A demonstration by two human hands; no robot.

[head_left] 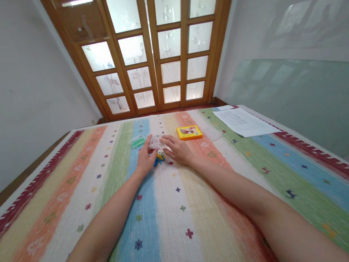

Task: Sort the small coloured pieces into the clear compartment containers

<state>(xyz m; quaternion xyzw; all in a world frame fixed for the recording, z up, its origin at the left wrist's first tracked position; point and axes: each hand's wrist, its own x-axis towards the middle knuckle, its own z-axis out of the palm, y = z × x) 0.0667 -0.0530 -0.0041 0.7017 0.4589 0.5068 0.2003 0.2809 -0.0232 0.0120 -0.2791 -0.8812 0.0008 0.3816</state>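
My left hand (145,155) and my right hand (176,148) meet near the far middle of the table. Between them is a clear plastic container (155,141), with fingers closed on its left and right sides. What is inside it cannot be made out. Just below the container, a small heap of blue and yellow pieces (159,158) lies on the cloth, partly covered by my fingers. Beside my left fingertips is a clear case with green contents (137,142). A flat yellow box with printed pictures (189,132) lies beyond my right hand.
A striped tablecloth (172,227) covers the table. Right of the yellow box lies a clear plastic bag (211,132), then printed white paper sheets (246,122) near the right edge. Wooden glazed doors (151,47) stand behind the table, with a glass panel (301,99) along the right wall.
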